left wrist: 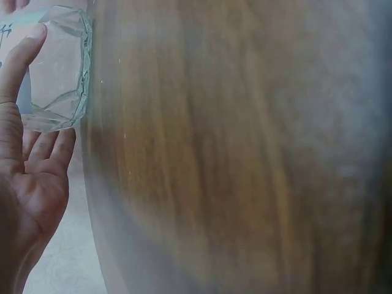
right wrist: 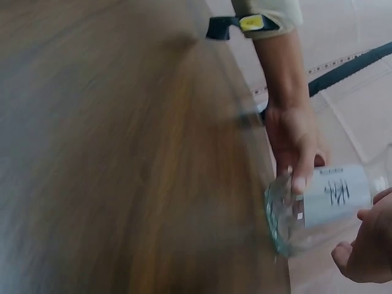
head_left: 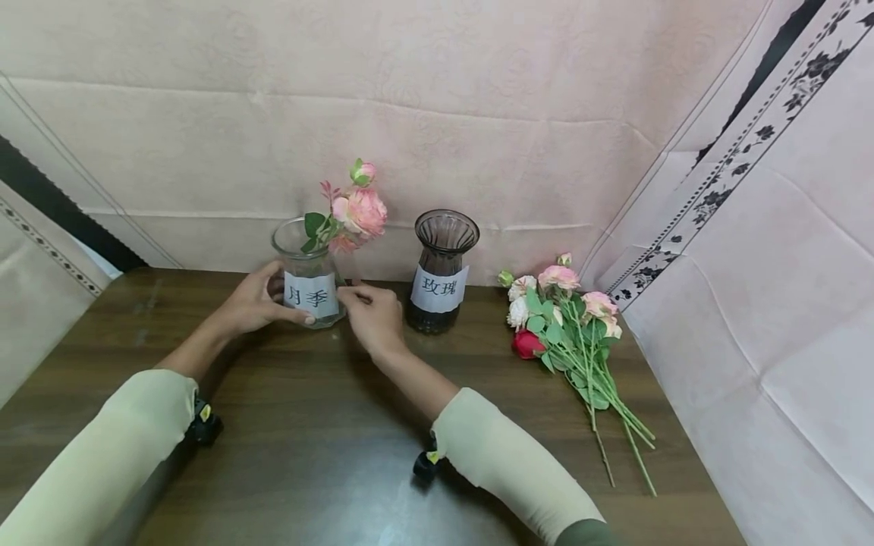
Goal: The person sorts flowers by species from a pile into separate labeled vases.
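Clear glass vase (head_left: 310,265) stands upright, grasped on its left side by the left grip (head_left: 254,305); the right grip (head_left: 377,318) curls beside its label (head_left: 309,294), whether pinching I cannot tell. Dark vase (head_left: 441,263) crowds the right; the counter's (head_left: 300,455) back edge runs close behind, wood stretching forward.

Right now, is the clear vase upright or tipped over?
Upright: the clear vase stands base-down on the table, its round mouth facing up.

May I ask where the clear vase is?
In the head view, the clear vase stands between the left hand and right hand, left of the dark vase.
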The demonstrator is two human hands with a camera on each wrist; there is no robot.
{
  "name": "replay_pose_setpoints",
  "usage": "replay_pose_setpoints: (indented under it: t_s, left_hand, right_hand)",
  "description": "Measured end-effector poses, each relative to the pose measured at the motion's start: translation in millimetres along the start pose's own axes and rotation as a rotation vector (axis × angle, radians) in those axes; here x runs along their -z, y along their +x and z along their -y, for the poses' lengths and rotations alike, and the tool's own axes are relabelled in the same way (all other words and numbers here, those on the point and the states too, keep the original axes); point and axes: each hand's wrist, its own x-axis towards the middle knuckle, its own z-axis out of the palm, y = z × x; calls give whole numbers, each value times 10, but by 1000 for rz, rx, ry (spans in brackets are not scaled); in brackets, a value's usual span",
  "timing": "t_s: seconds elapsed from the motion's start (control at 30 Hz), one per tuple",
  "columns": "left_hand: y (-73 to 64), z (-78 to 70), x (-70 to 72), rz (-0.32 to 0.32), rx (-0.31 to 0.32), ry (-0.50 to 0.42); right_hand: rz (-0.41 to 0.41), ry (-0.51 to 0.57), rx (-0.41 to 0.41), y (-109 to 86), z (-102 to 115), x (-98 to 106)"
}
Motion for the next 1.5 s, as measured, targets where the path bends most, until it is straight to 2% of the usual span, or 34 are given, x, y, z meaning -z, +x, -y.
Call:
replay_pose_setpoints:
  t_s: [0.27, 0.6, 0.73, 0.93, 1.13, 1.37, 1.5]
  left_hand:
    - [44, 16, 20, 21, 24, 8]
    - [60, 19, 50, 57, -31, 69]
    - [81, 36, 40, 62, -21, 65]
    - [90, 51, 16, 58, -7, 91]
    - [68, 81, 31, 54, 1, 96]
    - [46, 97, 40, 50, -61, 75]
    - [49, 79, 27, 46, -43, 81]
  right_hand:
    - [79, 67, -26, -6, -180, 338]
    - [216, 154, -60, -143, -302, 698]
    - [250, 193, -70, -159, -357, 821]
    - [257, 231, -109, -145, -466, 1031]
    - [273, 264, -197, -119, -569, 1251]
    - [277, 325, -246, -137, -653, 1529]
    - [270, 328, -263, -162, -660, 1695]
